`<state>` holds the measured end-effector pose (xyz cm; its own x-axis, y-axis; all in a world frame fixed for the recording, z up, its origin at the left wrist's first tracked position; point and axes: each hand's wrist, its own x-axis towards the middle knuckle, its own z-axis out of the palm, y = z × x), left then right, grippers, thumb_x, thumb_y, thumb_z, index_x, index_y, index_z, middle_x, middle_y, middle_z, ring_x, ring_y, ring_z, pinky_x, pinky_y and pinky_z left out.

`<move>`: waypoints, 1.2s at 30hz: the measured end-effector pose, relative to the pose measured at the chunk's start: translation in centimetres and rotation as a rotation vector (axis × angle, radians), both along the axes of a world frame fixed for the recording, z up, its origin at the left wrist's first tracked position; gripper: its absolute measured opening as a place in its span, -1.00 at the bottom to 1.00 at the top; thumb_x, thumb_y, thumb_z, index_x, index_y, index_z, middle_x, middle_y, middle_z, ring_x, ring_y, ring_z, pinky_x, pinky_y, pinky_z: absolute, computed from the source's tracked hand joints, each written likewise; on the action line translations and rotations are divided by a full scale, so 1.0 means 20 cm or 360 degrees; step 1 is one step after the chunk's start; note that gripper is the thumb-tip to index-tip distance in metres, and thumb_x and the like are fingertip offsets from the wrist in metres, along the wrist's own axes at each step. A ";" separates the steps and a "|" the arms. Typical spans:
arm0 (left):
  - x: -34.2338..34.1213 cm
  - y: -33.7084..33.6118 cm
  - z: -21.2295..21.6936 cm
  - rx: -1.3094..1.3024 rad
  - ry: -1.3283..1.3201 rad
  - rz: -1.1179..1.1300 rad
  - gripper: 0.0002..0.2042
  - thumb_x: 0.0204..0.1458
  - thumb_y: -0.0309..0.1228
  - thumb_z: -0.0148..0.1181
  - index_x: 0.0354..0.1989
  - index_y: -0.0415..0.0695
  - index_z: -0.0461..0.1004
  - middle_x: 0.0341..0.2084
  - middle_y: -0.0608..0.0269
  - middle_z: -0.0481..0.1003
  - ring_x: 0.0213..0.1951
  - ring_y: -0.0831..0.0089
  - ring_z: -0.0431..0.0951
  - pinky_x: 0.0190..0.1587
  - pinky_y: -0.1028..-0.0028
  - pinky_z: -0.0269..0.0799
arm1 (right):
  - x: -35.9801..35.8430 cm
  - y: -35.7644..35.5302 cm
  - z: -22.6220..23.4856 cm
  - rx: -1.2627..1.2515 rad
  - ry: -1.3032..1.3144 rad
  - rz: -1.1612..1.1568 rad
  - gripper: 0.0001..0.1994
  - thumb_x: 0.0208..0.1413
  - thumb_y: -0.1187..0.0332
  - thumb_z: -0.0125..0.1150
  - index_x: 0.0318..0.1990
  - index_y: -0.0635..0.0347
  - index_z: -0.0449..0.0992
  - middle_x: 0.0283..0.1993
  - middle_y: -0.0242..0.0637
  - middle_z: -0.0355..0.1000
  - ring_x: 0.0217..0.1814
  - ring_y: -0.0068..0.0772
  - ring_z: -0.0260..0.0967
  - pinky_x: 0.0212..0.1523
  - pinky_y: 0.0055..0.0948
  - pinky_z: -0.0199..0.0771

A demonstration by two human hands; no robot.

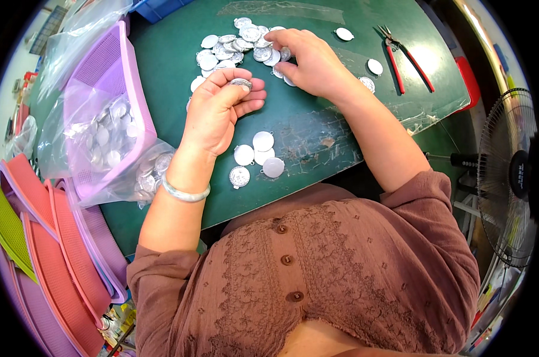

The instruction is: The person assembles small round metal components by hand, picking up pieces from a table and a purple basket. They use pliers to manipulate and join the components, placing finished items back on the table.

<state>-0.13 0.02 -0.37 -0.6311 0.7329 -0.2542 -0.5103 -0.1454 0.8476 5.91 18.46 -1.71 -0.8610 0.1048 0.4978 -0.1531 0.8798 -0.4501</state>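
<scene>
My left hand (219,104) is closed on a round silver medallion (241,83), pinched between thumb and fingers; whether more than one lies in the grip is hidden. Ahead of it spreads a heap of silver medallions (225,53), each with a small loop at its rim. At the heap's right side my right hand (311,62) reaches in, thumb and forefinger apart and touching several medallions (272,56). Closer to me lies a small group of medallions (262,141), mostly plain side up, with one patterned medallion (239,177) among them.
Single medallions (344,34) lie to the right, beside red-handled pliers (398,59). A purple basket (139,101) holding bagged medallions stands at left, near stacked coloured baskets (58,250). A blue bin (156,9) sits behind the green table (317,137). A fan (507,172) stands right.
</scene>
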 end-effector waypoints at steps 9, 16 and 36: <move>-0.01 -0.01 -0.02 -0.0200 0.0020 0.0056 -0.88 0.02 -0.40 0.04 -0.39 -0.20 0.39 -0.49 0.24 0.43 -0.49 0.54 0.39 -0.48 0.62 0.29 | 0.02 -0.03 0.07 -0.0207 -0.0375 0.0245 -0.69 -0.19 0.52 0.13 -0.17 0.13 0.44 -0.38 -0.33 0.42 -0.21 -0.24 0.31 -0.22 -0.32 0.33; 0.00 0.00 0.00 -0.0249 0.0093 0.0165 -0.90 0.02 -0.44 0.03 -0.34 -0.20 0.38 -0.56 0.33 0.37 -0.56 0.60 0.34 -0.57 0.65 0.21 | 0.01 -0.05 0.04 -0.0088 -0.0202 0.0299 -0.66 -0.19 0.51 0.16 -0.15 0.11 0.44 -0.24 -0.36 0.43 -0.16 -0.26 0.27 -0.14 -0.35 0.33; 0.01 0.00 -0.02 -0.0275 0.0177 -0.0004 -0.89 -0.01 -0.47 0.05 -0.30 -0.20 0.36 -0.52 0.29 0.41 -0.61 0.65 0.30 -0.61 0.68 0.17 | 0.00 -0.09 0.09 -0.1651 -0.0447 0.0412 -0.69 -0.05 0.52 0.11 -0.08 0.29 0.37 -0.39 -0.40 0.40 -0.45 -0.66 0.29 -0.41 -0.67 0.32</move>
